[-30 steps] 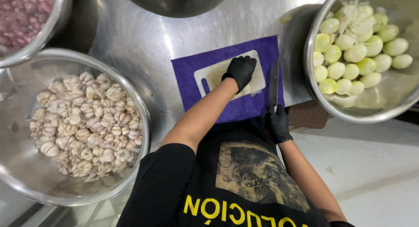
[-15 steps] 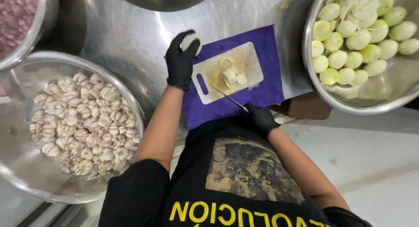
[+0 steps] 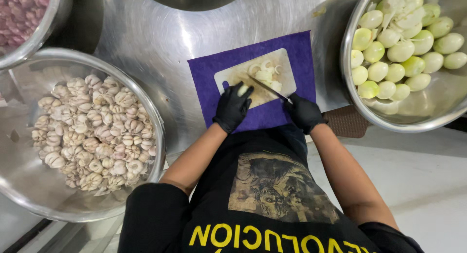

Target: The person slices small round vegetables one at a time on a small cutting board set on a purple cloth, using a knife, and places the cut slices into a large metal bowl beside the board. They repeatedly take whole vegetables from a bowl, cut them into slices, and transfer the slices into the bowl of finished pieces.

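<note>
Black gloves on both hands, so this person means business. The left hand (image 3: 232, 107) has its fingers pinched narrow around a small pale onion piece (image 3: 242, 90) at the near-left corner of the white cutting board (image 3: 228, 78), which sits on a purple mat (image 3: 206, 73) on the steel desk (image 3: 160, 34). The right hand (image 3: 304, 113) is wrapped tight around a knife (image 3: 267, 87); the blade runs diagonally up-left, its tip just beside that piece, so the piece lies left of the edge and the left hand is clearly nearer. Sliced onion rings (image 3: 265, 73) lie just past the blade. Big bowl of garlic bulbs (image 3: 92, 131) on the left, peeled onions (image 3: 399, 48) in another on the right.
</note>
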Demonstrator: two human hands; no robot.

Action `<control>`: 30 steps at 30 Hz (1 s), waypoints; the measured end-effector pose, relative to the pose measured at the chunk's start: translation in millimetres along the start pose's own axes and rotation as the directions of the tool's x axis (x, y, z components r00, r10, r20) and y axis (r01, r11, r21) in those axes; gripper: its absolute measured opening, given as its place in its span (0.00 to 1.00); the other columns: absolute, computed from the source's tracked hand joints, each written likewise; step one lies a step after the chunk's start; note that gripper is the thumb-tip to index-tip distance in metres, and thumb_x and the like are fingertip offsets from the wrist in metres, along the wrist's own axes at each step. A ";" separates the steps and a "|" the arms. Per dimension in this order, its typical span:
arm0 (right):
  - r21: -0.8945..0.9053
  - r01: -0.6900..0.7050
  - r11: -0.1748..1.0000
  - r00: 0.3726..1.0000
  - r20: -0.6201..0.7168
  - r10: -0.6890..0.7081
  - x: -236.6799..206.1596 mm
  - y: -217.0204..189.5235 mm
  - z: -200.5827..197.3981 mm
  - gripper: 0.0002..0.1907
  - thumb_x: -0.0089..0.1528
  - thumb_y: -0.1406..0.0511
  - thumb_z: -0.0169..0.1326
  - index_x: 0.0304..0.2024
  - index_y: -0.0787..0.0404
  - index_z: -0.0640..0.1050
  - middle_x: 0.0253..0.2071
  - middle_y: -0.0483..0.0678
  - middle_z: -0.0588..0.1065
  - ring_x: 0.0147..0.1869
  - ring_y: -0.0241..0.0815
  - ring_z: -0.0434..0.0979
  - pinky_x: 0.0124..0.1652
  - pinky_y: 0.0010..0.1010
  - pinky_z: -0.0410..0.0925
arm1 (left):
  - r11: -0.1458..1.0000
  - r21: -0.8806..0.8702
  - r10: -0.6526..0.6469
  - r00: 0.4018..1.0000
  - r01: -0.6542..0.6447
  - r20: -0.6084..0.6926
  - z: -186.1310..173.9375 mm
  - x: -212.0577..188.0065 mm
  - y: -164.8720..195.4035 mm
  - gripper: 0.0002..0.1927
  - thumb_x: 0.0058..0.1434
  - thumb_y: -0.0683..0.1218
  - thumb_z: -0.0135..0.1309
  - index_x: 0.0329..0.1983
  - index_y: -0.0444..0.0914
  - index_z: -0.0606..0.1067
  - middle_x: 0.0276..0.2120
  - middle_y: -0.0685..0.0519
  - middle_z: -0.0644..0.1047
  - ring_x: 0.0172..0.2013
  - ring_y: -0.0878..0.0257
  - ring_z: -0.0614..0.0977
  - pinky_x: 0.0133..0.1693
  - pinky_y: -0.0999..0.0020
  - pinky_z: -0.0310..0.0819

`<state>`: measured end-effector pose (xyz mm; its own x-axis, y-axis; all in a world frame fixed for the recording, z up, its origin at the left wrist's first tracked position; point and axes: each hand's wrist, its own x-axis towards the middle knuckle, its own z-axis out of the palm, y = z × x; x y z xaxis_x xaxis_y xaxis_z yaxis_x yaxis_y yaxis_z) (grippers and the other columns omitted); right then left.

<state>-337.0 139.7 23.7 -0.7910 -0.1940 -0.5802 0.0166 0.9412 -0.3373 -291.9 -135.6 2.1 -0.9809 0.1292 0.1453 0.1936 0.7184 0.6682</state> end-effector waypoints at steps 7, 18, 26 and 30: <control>0.184 0.064 0.981 0.997 0.021 -0.069 -15.0 -1.3 44.1 0.17 0.68 0.54 0.50 0.52 0.56 0.72 0.41 0.63 0.79 0.44 0.68 0.79 0.42 0.54 0.71 | 0.995 -0.052 -0.070 0.980 0.082 0.188 9.0 -4.5 -12.9 0.17 0.58 0.45 0.61 0.50 0.38 0.75 0.48 0.43 0.77 0.49 0.44 0.78 0.50 0.50 0.74; 0.040 0.149 0.988 0.982 -0.126 -0.143 -27.8 -17.7 44.6 0.12 0.67 0.57 0.50 0.44 0.60 0.71 0.36 0.62 0.78 0.36 0.68 0.78 0.36 0.56 0.70 | 0.993 -0.038 -0.107 0.984 0.114 0.139 25.2 17.5 -7.3 0.18 0.58 0.49 0.62 0.49 0.39 0.74 0.49 0.45 0.74 0.50 0.46 0.76 0.48 0.52 0.74; -0.038 0.179 0.983 0.983 -0.035 -0.181 -43.6 -29.2 24.6 0.13 0.67 0.57 0.48 0.43 0.61 0.69 0.34 0.61 0.78 0.36 0.68 0.79 0.35 0.56 0.71 | 0.992 -0.020 -0.125 0.986 0.128 0.108 34.4 7.8 -10.9 0.16 0.60 0.49 0.61 0.50 0.42 0.74 0.47 0.48 0.74 0.50 0.48 0.76 0.44 0.53 0.76; -0.015 0.150 0.989 0.989 0.012 -0.150 -30.7 -23.0 35.2 0.12 0.69 0.58 0.46 0.45 0.60 0.70 0.34 0.62 0.78 0.36 0.69 0.79 0.37 0.57 0.70 | 0.991 -0.007 -0.135 0.986 0.136 0.094 32.4 9.8 -10.2 0.16 0.60 0.48 0.61 0.50 0.43 0.75 0.48 0.48 0.74 0.49 0.48 0.76 0.45 0.54 0.76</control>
<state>-291.6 114.2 23.2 -0.7769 -0.3365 -0.5322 -0.1118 0.9055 -0.4093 -304.1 -119.5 -26.9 -0.9954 0.0947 -0.0152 0.0585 0.7247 0.6866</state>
